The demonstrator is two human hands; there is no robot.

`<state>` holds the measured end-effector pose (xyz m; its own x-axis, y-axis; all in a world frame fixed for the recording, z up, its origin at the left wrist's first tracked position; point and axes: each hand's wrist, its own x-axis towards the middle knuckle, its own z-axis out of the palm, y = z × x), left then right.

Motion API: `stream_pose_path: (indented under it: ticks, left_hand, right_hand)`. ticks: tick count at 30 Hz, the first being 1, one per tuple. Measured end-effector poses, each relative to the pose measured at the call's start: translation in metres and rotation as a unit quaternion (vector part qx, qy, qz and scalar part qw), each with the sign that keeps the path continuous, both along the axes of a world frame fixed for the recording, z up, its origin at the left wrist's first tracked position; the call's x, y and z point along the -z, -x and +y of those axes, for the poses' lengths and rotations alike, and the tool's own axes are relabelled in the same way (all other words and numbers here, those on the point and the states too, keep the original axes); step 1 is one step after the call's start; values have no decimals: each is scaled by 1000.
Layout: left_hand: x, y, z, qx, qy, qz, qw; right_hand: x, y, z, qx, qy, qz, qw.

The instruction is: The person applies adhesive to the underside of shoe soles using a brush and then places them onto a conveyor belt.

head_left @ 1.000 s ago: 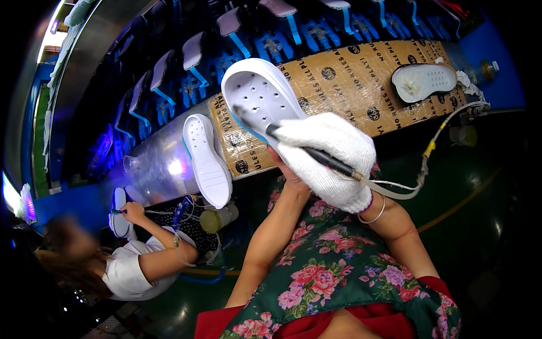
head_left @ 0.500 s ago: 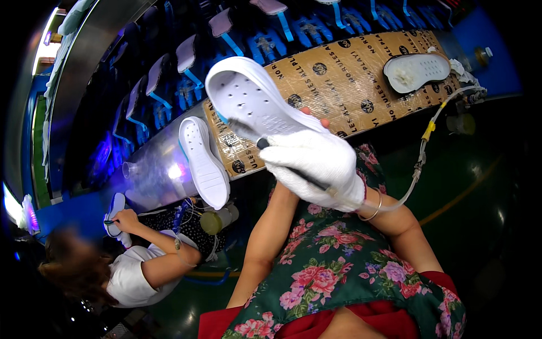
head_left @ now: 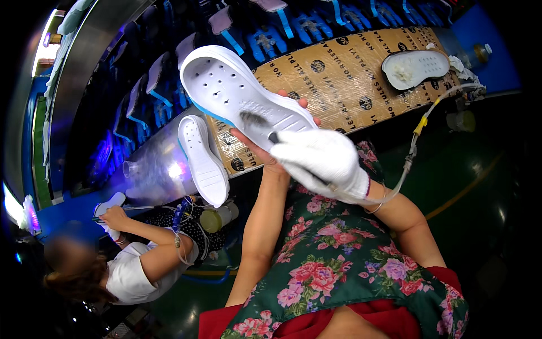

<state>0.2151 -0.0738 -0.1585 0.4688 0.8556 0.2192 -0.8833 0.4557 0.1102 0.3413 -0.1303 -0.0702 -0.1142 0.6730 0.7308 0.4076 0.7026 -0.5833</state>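
Observation:
A white shoe sole with small holes at its wide end rests in my bare left hand, over the near side of the worktop. My left fingers and thumb grip its two edges. In a white knit glove, my right hand is closed around a brush. Its dark, blurred bristles are against the sole's inner face near the middle, and most of the handle is hidden by the glove. To the left, a second white sole lies at the cardboard's end.
Printed brown cardboard covers the worktop. A pale dish shaped like a sole sits at its right end. A clear tube curves to my right wrist. Hanging pinkish insoles line the back. At lower left, a co-worker handles another sole.
The held sole has shifted left and slightly up, and more of my left hand shows. The brush has moved along the sole's inner face. The co-worker's hands and sole have shifted left.

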Motion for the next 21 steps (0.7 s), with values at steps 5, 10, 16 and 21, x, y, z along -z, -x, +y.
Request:
stream_pose_path:
  ticks: [5,10,16,21]
  left_hand:
    - [-15,2,9,3,-31,-4,1000]
    - [-6,7,18,38,-67,-16,997]
    - [-11,10,23,34,-62,-12,997]
    - [-17,11,26,109,-82,-14,991]
  right_hand:
    - [-3,-13,3,-84,117,111,983]
    - [7,-14,-10,-84,57,-69,992]
    - [3,-25,-3,-63,90,41,993]
    - [9,-30,-6,-189,136,62,971]
